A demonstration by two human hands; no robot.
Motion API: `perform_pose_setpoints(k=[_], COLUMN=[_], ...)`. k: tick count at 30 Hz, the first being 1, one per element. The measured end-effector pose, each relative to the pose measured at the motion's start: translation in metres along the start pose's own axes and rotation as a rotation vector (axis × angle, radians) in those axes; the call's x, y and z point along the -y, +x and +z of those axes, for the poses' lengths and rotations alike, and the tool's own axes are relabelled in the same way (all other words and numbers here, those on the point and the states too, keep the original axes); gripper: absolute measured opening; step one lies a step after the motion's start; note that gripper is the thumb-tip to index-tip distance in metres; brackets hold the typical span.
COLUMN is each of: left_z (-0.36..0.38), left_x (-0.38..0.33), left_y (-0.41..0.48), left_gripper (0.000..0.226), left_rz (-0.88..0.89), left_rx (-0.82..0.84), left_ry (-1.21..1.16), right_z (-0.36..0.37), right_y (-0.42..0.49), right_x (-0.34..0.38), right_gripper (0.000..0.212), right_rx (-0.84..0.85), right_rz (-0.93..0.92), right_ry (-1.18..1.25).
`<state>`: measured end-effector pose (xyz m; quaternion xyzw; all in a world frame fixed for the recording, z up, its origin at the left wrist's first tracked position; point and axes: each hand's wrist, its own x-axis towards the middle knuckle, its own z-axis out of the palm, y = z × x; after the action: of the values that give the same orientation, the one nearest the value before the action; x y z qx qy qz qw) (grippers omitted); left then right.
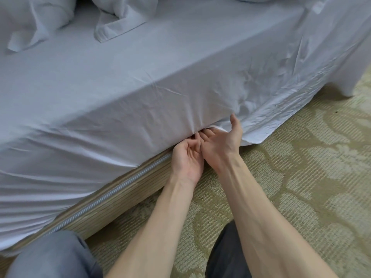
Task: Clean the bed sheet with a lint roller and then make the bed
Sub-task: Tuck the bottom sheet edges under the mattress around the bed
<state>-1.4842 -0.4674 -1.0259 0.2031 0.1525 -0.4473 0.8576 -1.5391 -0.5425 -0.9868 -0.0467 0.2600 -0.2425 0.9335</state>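
Two hands at centre frame, palms up: left hand point(186, 158) fingers curled at the one bed sheet point(140, 87) hem, grip unclear. Right hand point(220, 146) fingers straight, tucked beneath, thumb apart.

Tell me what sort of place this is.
Most likely a bedroom, possibly a hotel room: a white bed sheet pulled over a bed, white pillows at its far side, and patterned carpet underfoot.

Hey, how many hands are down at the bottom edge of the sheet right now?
2. The left hand is palm up, fingertips at the lower edge of the sheet; the right hand is right beside it, fingers under the loose sheet.
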Motion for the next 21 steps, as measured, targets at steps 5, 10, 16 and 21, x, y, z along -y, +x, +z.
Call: perform_pose_setpoints(k=[5, 10, 16, 21], left_z=[0.009, 0.012, 0.011, 0.004], left_x=[0.003, 0.001, -0.001, -0.015], left_y=[-0.016, -0.014, -0.022, -0.038], left_gripper=[0.047, 0.049, 0.048, 0.047], left_rz=[0.042, 0.031, -0.015, 0.057], left_rx=[-0.047, -0.041, -0.039, -0.096], left_ry=[0.069, 0.105, 0.123, 0.068], right_z=[-0.003, -0.004, -0.005, 0.008], right_y=[0.009, 0.023, 0.020, 0.004], right_x=[0.020, 0.023, 0.031, 0.014], right_gripper=[0.093, 0.089, 0.079, 0.048], right_rx=[0.094, 0.019, -0.049, -0.335], right_rz=[0.077, 0.050, 0.088, 0.005], right_ry=[-0.069, -0.174, -0.262, -0.442])
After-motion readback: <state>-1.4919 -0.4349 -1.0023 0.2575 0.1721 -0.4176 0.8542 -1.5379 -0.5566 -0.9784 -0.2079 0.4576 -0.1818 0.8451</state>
